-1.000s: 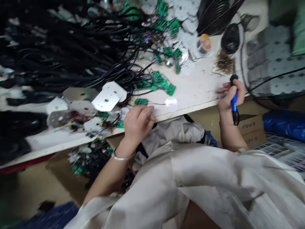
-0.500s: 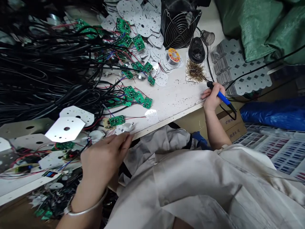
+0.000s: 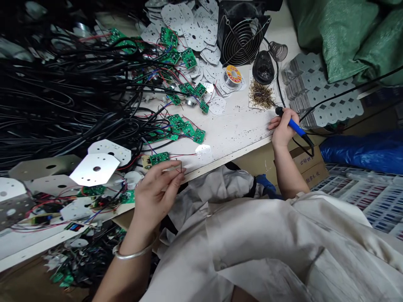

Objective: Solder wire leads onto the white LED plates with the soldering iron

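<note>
Both hands grip — right hand [image 3: 282, 129] a blue soldering iron [image 3: 296, 127] above a cardboard box [image 3: 307, 164], left hand [image 3: 154, 193] thin wire [image 3: 180, 167].

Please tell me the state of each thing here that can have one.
Left hand, pinching a small wired part.
Right hand, gripping a blue-handled soldering iron.
Orange-labelled solder spool, lying on its side.
Black wire-guarded fan, upright, running unclear.
Metal coil iron holder, empty.
Green circuit boards, wired, lying loose.
</note>
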A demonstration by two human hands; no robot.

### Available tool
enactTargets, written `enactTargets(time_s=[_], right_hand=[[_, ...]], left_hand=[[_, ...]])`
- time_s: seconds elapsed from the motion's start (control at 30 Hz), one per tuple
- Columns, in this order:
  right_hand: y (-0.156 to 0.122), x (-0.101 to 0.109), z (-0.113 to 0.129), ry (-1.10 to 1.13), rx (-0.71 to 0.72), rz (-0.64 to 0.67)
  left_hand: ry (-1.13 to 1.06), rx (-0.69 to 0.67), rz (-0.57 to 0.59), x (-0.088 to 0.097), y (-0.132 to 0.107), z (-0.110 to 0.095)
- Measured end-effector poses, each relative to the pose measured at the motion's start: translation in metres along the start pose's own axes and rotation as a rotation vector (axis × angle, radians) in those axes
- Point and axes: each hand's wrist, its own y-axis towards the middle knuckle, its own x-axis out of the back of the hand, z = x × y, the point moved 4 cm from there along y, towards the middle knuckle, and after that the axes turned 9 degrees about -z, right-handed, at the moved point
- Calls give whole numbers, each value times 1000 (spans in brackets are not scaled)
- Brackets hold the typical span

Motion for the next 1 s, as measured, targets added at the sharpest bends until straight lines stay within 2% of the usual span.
enactTargets(time_s=[0.1, 0.17, 0.23, 0.33, 0.5, 0.6, 0.7, 0.8, 0.9, 1.0], right_hand=[[1, 0, -2, -21, -11, 7], [1, 0, -3, -30, -12, 11], [1, 0, -3, -29, -6, 15], [0, -1, -2, -21, 8, 11], [5, -1, -2, -49, 8, -18], [0, 0, 5, -6, -11, -42], [-29, -2, 19, 30, -39, 25], [-76, -6, 34, 33, -123, 242], [-119, -5, 43, 17, -218, 442], [-140, -4, 48, 53, -237, 559]], left_hand=[[-149, 233, -16, -8, -7, 8], [-163, 370, -86, -9, -11, 12], [-86, 378, -157, -7, -12, 12], [55, 212, -212, -1, -6, 3], [335, -188, -221, -4, 3, -8], [410, -251, -179, -19, 7, -6], [380, -165, -123, -37, 12, -3], [386, -108, -79, -50, 14, -2], [427, -48, -8, -55, 14, 0], [452, -17, 50, -56, 14, 1]])
